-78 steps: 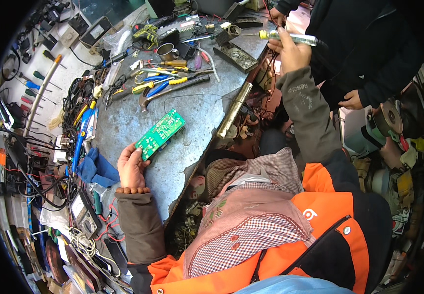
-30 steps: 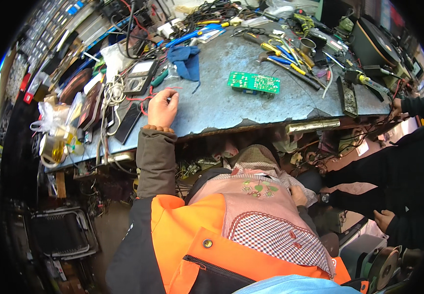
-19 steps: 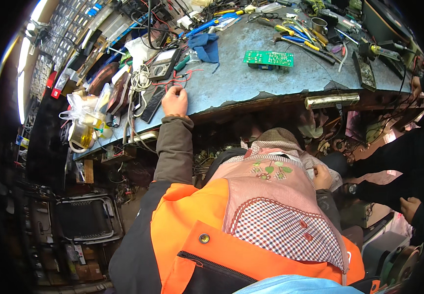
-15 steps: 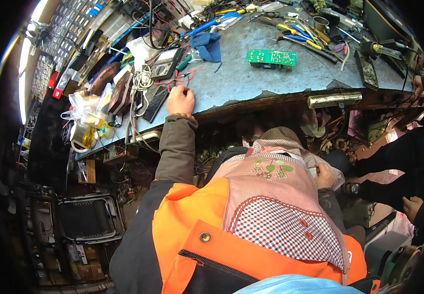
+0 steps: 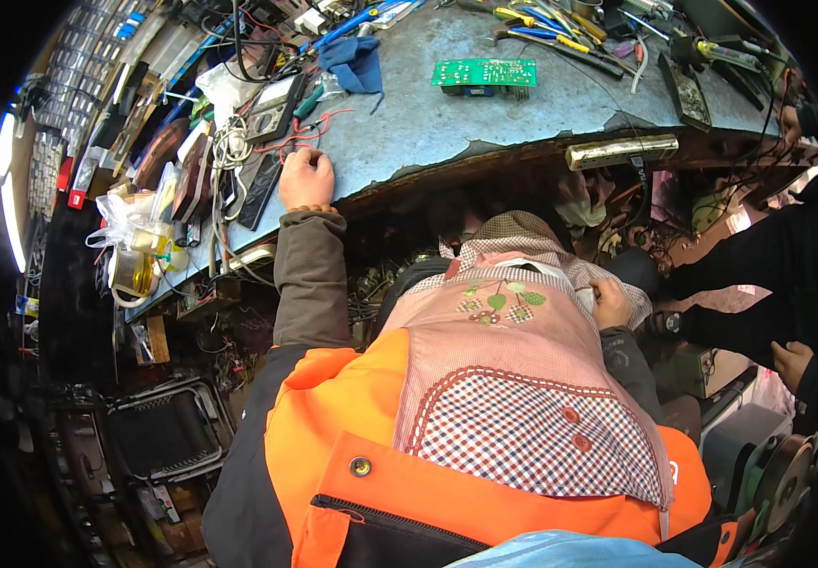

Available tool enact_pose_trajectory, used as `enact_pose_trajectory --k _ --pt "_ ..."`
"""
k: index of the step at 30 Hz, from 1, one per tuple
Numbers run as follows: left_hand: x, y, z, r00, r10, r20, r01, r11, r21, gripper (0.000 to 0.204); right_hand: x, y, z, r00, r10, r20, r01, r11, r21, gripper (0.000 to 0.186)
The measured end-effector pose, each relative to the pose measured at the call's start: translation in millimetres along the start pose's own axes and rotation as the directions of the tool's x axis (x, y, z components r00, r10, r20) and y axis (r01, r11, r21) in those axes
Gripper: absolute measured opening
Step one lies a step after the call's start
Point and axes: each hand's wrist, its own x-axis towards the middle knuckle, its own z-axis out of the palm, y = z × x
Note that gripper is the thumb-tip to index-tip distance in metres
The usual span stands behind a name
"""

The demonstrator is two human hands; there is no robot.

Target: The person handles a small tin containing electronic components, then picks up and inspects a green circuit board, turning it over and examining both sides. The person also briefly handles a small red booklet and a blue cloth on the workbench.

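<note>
My left hand [image 5: 307, 178] rests as a loose fist on the near edge of the blue-topped bench [image 5: 418, 142]. No object shows in it. Red test leads [image 5: 319, 125] lie just beyond its knuckles. Left of it are a dark phone-like slab [image 5: 259, 191] and an analog multimeter [image 5: 274, 108]. My right hand [image 5: 610, 304] is low at the side of my pink checked apron [image 5: 513, 327], fingers curled against the cloth; whatever they enclose is hidden. Farther right on the bench lies a green circuit board [image 5: 484, 73] with parts beneath it, apart from both hands.
A blue cloth [image 5: 352, 64] lies behind the multimeter. Pliers and screwdrivers [image 5: 560, 30] are heaped at the back right, near a narrow metal tray [image 5: 684, 92]. Cables and a plastic bag [image 5: 130, 216] crowd the left. Another person's hand [image 5: 791, 362] hangs at the right.
The view has shifted, so the bench and its things appear higher and farther left. My left fist stays by the red leads; my right hand stays at the apron.
</note>
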Motion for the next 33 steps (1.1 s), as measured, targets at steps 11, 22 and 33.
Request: enact_pose_trajectory --k 11,22,33 --pt "-0.4 0.2 0.2 1.0 0.003 -0.004 -0.003 1.0 0.026 0.012 -0.9 3.0 1.9 1.0 0.018 0.017 -0.019 0.999 0.032 0.013" --pt "0.9 3.3 -3.6 0.998 -0.043 0.052 0.041 0.999 0.033 0.017 0.9 -3.2 -2.1 1.0 0.003 0.004 -0.003 1.0 0.018 0.015" --pt "1.0 2.6 -3.8 0.993 -0.081 0.08 0.078 0.996 0.038 0.021 1.6 -4.6 -3.0 1.0 0.014 0.01 -0.015 0.999 0.031 0.014"
